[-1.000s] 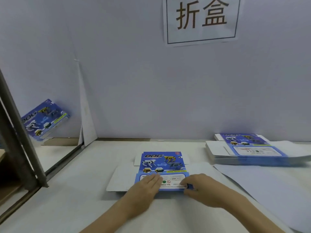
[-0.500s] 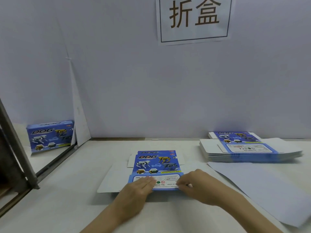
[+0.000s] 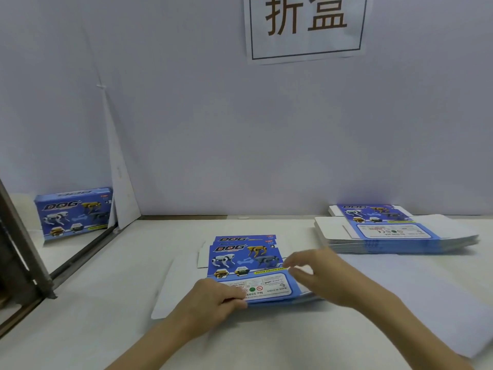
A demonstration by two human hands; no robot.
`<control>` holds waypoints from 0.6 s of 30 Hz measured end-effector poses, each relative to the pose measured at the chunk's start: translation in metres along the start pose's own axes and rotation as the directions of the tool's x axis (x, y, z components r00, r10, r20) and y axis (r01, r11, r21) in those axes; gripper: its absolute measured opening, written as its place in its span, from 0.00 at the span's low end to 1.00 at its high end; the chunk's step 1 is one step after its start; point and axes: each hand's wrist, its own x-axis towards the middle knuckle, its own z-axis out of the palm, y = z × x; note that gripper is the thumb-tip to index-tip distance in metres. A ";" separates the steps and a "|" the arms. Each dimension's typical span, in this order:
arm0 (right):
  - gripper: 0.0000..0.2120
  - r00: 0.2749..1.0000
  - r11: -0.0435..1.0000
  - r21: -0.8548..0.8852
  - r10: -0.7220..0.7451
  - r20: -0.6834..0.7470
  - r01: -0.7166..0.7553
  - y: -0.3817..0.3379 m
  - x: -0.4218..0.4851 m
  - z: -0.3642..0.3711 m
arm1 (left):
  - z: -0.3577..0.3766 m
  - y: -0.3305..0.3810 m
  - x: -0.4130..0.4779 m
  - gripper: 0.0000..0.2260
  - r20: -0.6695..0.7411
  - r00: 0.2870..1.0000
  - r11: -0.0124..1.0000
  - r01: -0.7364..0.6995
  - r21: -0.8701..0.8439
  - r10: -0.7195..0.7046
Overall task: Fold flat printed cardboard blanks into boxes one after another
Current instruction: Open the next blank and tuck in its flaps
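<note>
So one flat cardboard blank [image 3: 248,265] is laid out printed side up on the table [image 3: 106,329], blue dog artwork on the far panel and the white label panel toward the person. Its near left edge is gripped by the left hand [image 3: 213,300], with the fingers [image 3: 234,296] curled over onto the label panel. The right hand [image 3: 328,279] is held over the blank's right side, its fingers [image 3: 296,256] loosely spread and relaxed with nothing grasped. It's a bit blurred, so whether the card is actually touched can't be told.

Plain white flaps can be seen sticking out to the left of the blank's printed part. A stack of blanks [image 3: 394,236] is piled well to the right of the blank and a bit further back. A large white sheet [image 3: 426,303] is spread out to the blank's right, in front of that stack. A finished box [image 3: 74,213] is stood upright far off to the blank's left. A paper sign [image 3: 306,25] is stuck on the wall behind and above the blank.
</note>
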 end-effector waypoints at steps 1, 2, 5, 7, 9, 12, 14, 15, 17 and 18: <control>0.15 0.998 0.999 -0.036 0.023 0.066 -0.020 0.002 0.001 0.008 | -0.001 -0.001 0.000 0.17 0.019 1.000 1.000 -0.016 -0.009 0.016; 0.18 0.991 0.998 -0.062 0.039 0.128 -0.032 0.005 0.003 0.016 | -0.004 -0.002 0.000 0.19 0.043 0.999 1.000 -0.026 0.001 0.026; 0.26 0.965 0.995 -0.095 0.053 0.258 -0.030 0.013 0.009 0.032 | -0.009 -0.006 0.001 0.21 0.106 0.992 0.996 -0.079 0.046 0.074; 0.25 0.962 0.986 -0.169 0.044 0.271 0.003 0.017 0.012 0.037 | -0.011 -0.007 0.001 0.25 0.141 0.982 0.981 -0.146 0.130 0.127; 0.20 0.960 0.975 -0.220 0.032 0.277 0.031 0.020 0.015 0.037 | -0.011 -0.001 -0.002 0.30 0.134 0.979 0.959 -0.178 0.221 0.151; 0.17 0.977 0.957 -0.241 -0.121 0.178 0.162 0.017 0.011 0.026 | -0.015 0.006 -0.003 0.10 -0.037 0.945 0.875 -0.284 0.392 0.324; 0.18 0.956 0.916 -0.364 -0.244 -0.164 0.171 0.014 0.010 0.016 | -0.026 0.009 0.010 0.12 -0.189 0.897 0.879 -0.319 0.354 0.401; 0.18 0.864 0.897 -0.415 -0.325 -0.384 0.154 0.011 0.010 0.010 | -0.038 0.009 0.020 0.11 -0.269 0.878 0.887 -0.291 0.358 0.396; 0.22 0.649 0.948 -0.290 -0.305 -0.697 0.135 0.003 0.013 -0.003 | -0.069 0.016 0.039 0.07 -0.477 0.810 0.911 -0.159 0.380 0.340; 0.25 0.608 0.977 -0.157 -0.211 -0.765 0.143 -0.002 0.015 -0.009 | -0.084 0.021 0.048 0.06 -0.605 0.743 0.939 -0.096 0.329 0.288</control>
